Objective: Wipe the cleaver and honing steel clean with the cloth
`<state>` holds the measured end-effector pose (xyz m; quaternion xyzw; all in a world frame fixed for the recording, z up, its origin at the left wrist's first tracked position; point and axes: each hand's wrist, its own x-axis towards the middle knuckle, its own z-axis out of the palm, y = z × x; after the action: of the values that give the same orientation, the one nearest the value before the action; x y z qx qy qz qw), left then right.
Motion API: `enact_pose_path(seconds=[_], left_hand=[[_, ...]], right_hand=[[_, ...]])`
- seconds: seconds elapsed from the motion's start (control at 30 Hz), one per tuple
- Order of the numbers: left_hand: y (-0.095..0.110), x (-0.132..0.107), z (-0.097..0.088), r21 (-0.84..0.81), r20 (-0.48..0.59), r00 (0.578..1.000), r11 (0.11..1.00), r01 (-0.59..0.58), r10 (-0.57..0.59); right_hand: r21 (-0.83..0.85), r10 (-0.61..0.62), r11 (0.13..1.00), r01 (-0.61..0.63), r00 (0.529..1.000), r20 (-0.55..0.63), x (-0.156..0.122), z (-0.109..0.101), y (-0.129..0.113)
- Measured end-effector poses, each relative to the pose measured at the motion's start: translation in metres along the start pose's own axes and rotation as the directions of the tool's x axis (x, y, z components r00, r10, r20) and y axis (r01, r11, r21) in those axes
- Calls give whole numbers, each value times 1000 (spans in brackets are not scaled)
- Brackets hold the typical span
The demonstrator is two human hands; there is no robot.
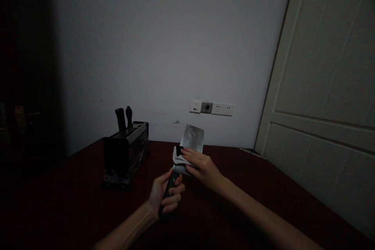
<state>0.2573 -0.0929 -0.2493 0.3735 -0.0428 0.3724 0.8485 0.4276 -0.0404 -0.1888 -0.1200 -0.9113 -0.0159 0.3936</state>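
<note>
The left hand (165, 195) grips the knife (191, 138) by its handle, blade pointing up and away over the bench (249, 187). The right hand (202, 168) presses a cloth (179, 159) on the blade.

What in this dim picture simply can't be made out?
- Head view: the lower blade of the broad steel cleaver is covered by the white cloth and right hand.
- Its black handle is mostly wrapped by the left hand.
- Blades in the black knife block are hidden inside it; only two dark handles show.
- The far-left area is lost in darkness.
</note>
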Motion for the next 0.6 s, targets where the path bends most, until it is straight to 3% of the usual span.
enact_pose_path(seconds=[0.1,0.23,0.33,0.43,0.6], left_hand=[[-1,0,1,-10,4,1000,1000,12,-12],[-1,-1,7,-1,15,999,999,43,-43],[-1,0,9,4,24,998,999,50,-50],[0,0,8,0,41,998,999,39,-39],[1,0,4,-25,42,999,1000,14,-13]], right_hand=[[-33,-2,999,2,1000,-3,9,-13,13],[-116,96,987,-113,985,-145,29,-36,45],[-137,144,974,-178,964,-226,34,-40,56],[-112,125,982,-152,968,-216,26,-27,45],[-32,30,999,-33,997,-77,4,-6,12]])
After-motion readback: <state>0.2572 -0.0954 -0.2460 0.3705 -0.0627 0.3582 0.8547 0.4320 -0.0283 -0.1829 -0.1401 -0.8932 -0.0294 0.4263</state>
